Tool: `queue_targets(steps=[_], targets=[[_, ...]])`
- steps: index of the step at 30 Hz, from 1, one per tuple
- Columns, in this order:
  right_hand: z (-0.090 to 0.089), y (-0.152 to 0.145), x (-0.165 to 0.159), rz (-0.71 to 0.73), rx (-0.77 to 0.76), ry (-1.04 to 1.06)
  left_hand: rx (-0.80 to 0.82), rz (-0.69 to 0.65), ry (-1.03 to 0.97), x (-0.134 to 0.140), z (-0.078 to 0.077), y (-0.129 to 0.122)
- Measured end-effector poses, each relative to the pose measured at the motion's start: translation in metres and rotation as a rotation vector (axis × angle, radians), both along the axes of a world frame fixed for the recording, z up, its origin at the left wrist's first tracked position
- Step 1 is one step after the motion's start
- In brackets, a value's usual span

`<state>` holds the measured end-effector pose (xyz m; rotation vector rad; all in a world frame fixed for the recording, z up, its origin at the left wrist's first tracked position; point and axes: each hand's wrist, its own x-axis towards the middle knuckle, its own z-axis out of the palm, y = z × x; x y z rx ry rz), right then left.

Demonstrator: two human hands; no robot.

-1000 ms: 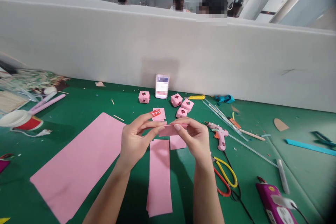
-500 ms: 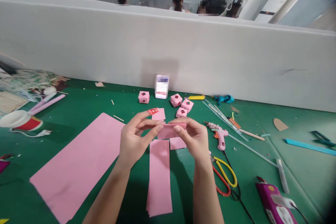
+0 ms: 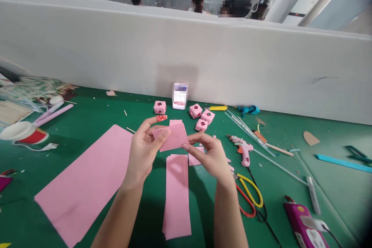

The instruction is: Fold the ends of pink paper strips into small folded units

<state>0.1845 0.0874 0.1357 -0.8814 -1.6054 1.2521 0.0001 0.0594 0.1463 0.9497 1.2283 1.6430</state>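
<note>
While pink paper strips [image 3: 178, 197] lie stacked at the near side of the table [image 3: 279, 193], prob. for quick reach, L hand [image 3: 141, 153] pinches a small pink paper piece [image 3: 176, 137] just past them, thumb on near face, & R hand [image 3: 213, 159] has fingers gripping its R edge, prob. to steady it. Red wrap [image 3: 161, 117] on an L finger: white marks, unreadable. Farther, pink paper cubes [image 3: 195, 111] sit prob. out of the way; phone [image 3: 180, 96] stands against white partition [image 3: 186, 46], prob. for viewing; screen pixelated, no brand legible.

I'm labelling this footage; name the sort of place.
Probably a craft workroom: a pink hot glue gun, scissors and small pink boxes with diamond holes lie on a green tabletop.
</note>
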Motion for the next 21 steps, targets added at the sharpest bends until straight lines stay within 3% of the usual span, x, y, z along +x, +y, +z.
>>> queue_targets(steps=[7, 14, 21], targets=[[0.002, 0.001, 0.006, 0.07, -0.02, -0.144, -0.045, 0.034, 0.098, 0.005, -0.001, -0.003], [0.0, 0.001, 0.005, -0.091, 0.042, -0.031, -0.097, -0.03, 0.244, 0.009, 0.005, -0.005], [0.002, 0.001, 0.003, -0.121, 0.069, 0.001, -0.07, -0.139, 0.279, 0.013, 0.005, -0.009]])
